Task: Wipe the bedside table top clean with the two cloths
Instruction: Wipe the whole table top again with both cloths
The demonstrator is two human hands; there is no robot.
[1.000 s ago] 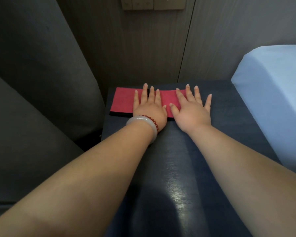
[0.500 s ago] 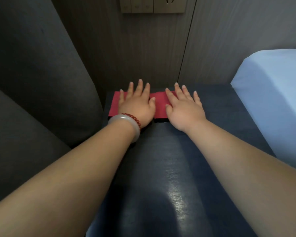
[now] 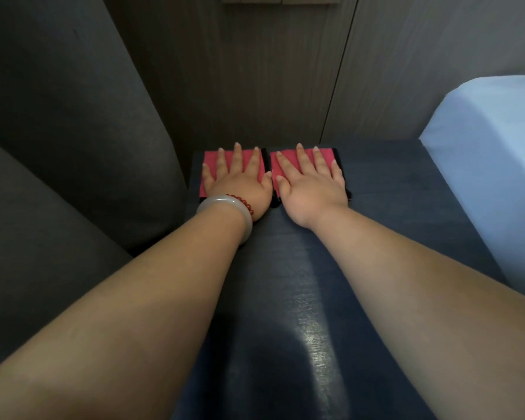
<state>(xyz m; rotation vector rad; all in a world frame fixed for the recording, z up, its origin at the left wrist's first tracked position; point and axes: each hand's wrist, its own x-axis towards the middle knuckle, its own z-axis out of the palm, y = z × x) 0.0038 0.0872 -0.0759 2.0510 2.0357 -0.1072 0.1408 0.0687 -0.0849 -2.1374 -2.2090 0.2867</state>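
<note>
I see the cloths now split apart: flat, spread-fingered left hand (image 3: 237,183) presses left red black-edged cloth (image 3: 211,157), right hand (image 3: 309,183) likewise presses right red black-edged cloth (image 3: 288,155), at far edge of glossy dark-blue table top (image 3: 391,189), wiping probably starting.

left wrist: one thick, smooth, milky grey-white bangle (image 3: 219,201) | beside it, toward my left hand (image 3: 240,187): thin bracelet (image 3: 243,202) of small round dark-red beads | right wrist: bare | both my forearms (image 3: 134,313): bare, unsleeved to the frame edge
</note>
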